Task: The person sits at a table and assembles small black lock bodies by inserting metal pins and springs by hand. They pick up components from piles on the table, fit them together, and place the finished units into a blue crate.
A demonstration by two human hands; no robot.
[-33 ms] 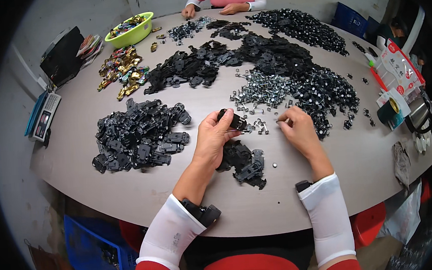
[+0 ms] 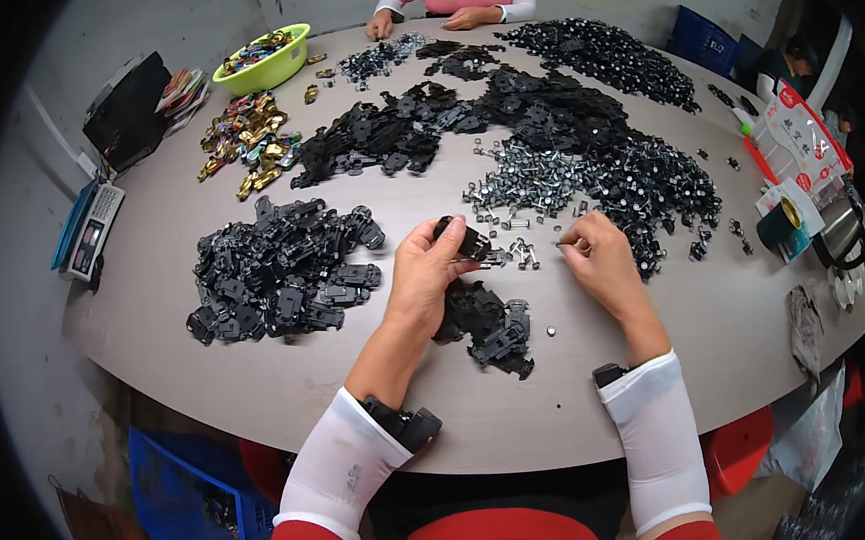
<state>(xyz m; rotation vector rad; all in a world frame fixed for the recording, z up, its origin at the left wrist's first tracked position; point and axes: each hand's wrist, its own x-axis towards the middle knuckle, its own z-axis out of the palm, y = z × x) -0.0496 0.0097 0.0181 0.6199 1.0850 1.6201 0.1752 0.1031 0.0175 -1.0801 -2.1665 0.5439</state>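
My left hand [image 2: 423, 271] holds a small black plastic part [image 2: 462, 239] just above the round grey table [image 2: 260, 382]. My right hand [image 2: 597, 258] pinches a tiny metal pin [image 2: 559, 245] a short way to the right of that part. Loose silver pins [image 2: 522, 252] lie between the hands. A small heap of black parts [image 2: 487, 328] sits right under my left hand. Behind the hands spreads a bigger pile of silver pins [image 2: 526, 178]. A large heap of black parts [image 2: 282, 270] lies to the left.
More black heaps [image 2: 542, 112] cover the far half. A green bowl [image 2: 262, 59], coloured metal pieces [image 2: 248, 142] and a scale [image 2: 89, 234] sit far left. Another person's hands [image 2: 465, 15] rest at the far edge. A kettle [image 2: 836, 232] and packet [image 2: 795, 139] stand right.
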